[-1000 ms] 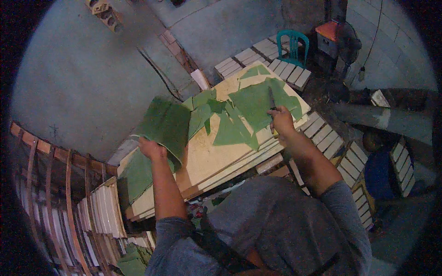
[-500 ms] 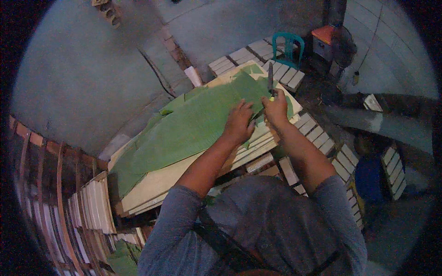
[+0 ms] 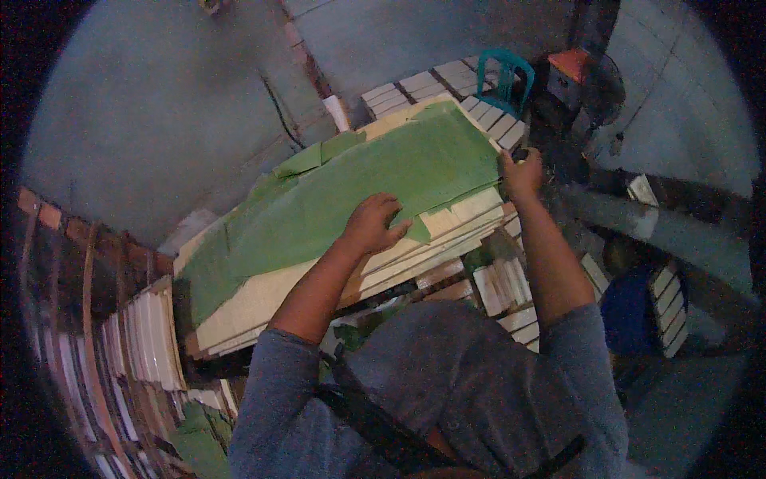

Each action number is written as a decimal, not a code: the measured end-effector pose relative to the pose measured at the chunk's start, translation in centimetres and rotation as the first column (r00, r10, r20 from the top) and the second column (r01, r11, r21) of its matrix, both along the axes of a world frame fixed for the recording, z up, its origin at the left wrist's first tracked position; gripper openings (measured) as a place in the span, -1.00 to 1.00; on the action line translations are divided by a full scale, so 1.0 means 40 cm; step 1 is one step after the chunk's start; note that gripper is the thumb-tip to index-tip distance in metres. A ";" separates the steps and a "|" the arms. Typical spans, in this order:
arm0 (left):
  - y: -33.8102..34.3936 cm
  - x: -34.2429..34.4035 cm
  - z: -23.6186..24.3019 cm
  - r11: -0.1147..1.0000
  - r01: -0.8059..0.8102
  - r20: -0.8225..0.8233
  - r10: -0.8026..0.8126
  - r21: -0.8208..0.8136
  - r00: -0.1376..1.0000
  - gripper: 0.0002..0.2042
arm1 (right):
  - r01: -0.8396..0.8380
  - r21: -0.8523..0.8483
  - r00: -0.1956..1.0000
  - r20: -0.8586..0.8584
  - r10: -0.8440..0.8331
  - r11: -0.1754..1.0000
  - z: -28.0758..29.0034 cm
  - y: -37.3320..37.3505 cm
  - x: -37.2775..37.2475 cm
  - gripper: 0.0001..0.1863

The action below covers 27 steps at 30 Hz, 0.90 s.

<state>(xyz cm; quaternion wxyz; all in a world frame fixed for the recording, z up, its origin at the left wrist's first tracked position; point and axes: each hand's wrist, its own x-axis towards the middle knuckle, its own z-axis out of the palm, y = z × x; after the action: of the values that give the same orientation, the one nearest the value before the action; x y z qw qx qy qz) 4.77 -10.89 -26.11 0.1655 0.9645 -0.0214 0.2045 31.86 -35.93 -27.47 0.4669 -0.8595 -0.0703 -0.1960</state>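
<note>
A large green sheet with fine ribs, which looks like banana leaf [image 3: 319, 191], lies spread over a stack of pale boards [image 3: 279, 295]. My left hand [image 3: 375, 225] is over the leaf's near edge, fingers apart and holding nothing. Beyond the leaf's right end, my right hand [image 3: 523, 174] is closed around a knife; only a dark bit of the knife [image 3: 521, 153] shows above the fingers, its blade hard to make out. A small torn leaf piece [image 3: 417, 231] hangs by the near edge. Overlapping leaf pieces [image 3: 303, 160] lie along the far side.
Rows of pale slabs [image 3: 391, 97] lie behind the stack, near a teal plastic chair [image 3: 506, 76]. A blue container [image 3: 638, 311] is at the right. Wooden rails [image 3: 89, 295] stand at the left, with more green leaf [image 3: 195, 435] low down there.
My right hand has moved right, off the leaf, and the knife blade no longer stands up clearly. My left hand has drawn back left and nearer. The leaf's right end now lies flatter.
</note>
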 end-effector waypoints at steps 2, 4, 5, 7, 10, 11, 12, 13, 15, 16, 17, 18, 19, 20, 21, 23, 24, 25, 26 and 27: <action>0.039 -0.006 -0.005 0.992 -0.095 -0.096 0.088 -0.081 0.992 -0.64 | -0.081 -0.007 0.992 0.101 0.081 0.997 0.020 0.009 -0.020 -0.50; 0.085 -0.012 0.030 0.988 -0.152 -0.151 0.145 -0.032 0.978 -0.58 | -0.338 0.093 0.940 -0.001 0.340 0.936 0.125 0.044 -0.163 -0.58; 0.103 -0.012 0.046 0.986 -0.167 -0.187 0.163 -0.005 0.969 -0.55 | -0.430 -0.051 0.900 0.054 0.433 0.901 0.097 0.078 -0.202 -0.60; 0.136 -0.027 0.040 0.988 -0.155 -0.115 0.155 0.010 0.981 -0.52 | -0.566 -0.245 0.814 -0.018 0.580 0.787 0.077 0.171 -0.285 -0.61; 0.172 -0.033 0.005 0.986 -0.166 -0.118 0.167 0.017 0.979 -0.47 | -0.632 -0.326 0.766 -0.130 0.629 0.703 0.059 0.317 -0.365 -0.62; 0.180 -0.029 -0.010 0.984 -0.177 -0.139 0.177 0.018 0.974 -0.46 | -0.637 -0.347 0.759 -0.126 0.639 0.688 0.046 0.356 -0.371 -0.62; 0.184 -0.034 -0.013 0.983 -0.184 -0.137 0.185 0.022 0.973 -0.44 | -0.645 -0.361 0.754 -0.156 0.638 0.674 0.037 0.393 -0.370 -0.64; 0.178 -0.036 -0.011 0.982 -0.185 -0.134 0.187 0.025 0.973 -0.42 | -0.648 -0.374 0.753 -0.186 0.631 0.663 0.033 0.423 -0.363 -0.65; 0.177 -0.040 -0.002 0.980 -0.196 -0.168 0.198 0.029 0.966 -0.40 | -0.637 -0.407 0.763 -0.215 0.610 0.654 0.021 0.482 -0.348 -0.67; 0.176 -0.036 0.001 0.979 -0.200 -0.203 0.201 0.024 0.958 -0.38 | -0.618 -0.431 0.778 -0.213 0.592 0.657 0.014 0.503 -0.338 -0.68; 0.175 -0.030 0.004 0.979 -0.203 -0.237 0.202 0.020 0.950 -0.37 | -0.598 -0.454 0.793 -0.210 0.572 0.661 0.009 0.520 -0.325 -0.68; 0.178 -0.032 -0.009 0.976 -0.215 -0.216 0.216 0.028 0.952 -0.37 | -0.617 -0.462 0.778 -0.235 0.583 0.637 0.022 0.532 -0.325 -0.69; 0.180 -0.031 -0.022 0.973 -0.227 -0.195 0.230 0.037 0.953 -0.37 | -0.635 -0.469 0.764 -0.258 0.592 0.614 0.038 0.540 -0.320 -0.69; 0.186 -0.030 -0.032 0.970 -0.237 -0.174 0.241 0.045 0.955 -0.37 | -0.651 -0.475 0.750 -0.282 0.598 0.592 0.052 0.546 -0.318 -0.69; 0.181 -0.031 -0.030 0.968 -0.245 -0.208 0.251 0.052 0.946 -0.39 | -0.651 -0.500 0.749 -0.296 0.593 0.571 0.054 0.544 -0.317 -0.68; 0.179 -0.023 -0.021 0.964 -0.256 -0.276 0.264 0.065 0.924 -0.42 | -0.648 -0.548 0.747 -0.323 0.581 0.528 0.056 0.534 -0.315 -0.66; 0.181 -0.028 -0.014 0.963 -0.265 -0.279 0.270 0.059 0.921 -0.42 | -0.668 -0.555 0.726 -0.337 0.600 0.496 0.076 0.512 -0.331 -0.67; 0.182 -0.035 -0.006 0.963 -0.266 -0.290 0.270 0.053 0.918 -0.42 | -0.687 -0.557 0.705 -0.358 0.612 0.466 0.112 0.472 -0.364 -0.67; 0.184 -0.040 -0.005 0.961 -0.273 -0.297 0.275 0.051 0.914 -0.41 | -0.707 -0.558 0.682 -0.374 0.629 0.435 0.137 0.431 -0.388 -0.67; 0.180 -0.039 -0.010 0.961 -0.271 -0.249 0.276 0.055 0.928 -0.41 | -0.741 -0.531 0.655 -0.439 0.616 0.410 0.139 0.374 -0.406 -0.66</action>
<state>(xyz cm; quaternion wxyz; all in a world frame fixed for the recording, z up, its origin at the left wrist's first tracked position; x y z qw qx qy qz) 3.23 -3.68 -26.52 0.1273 0.9779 0.1323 0.1000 15.60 -20.99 -21.90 0.1660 -0.8746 -0.4378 0.1263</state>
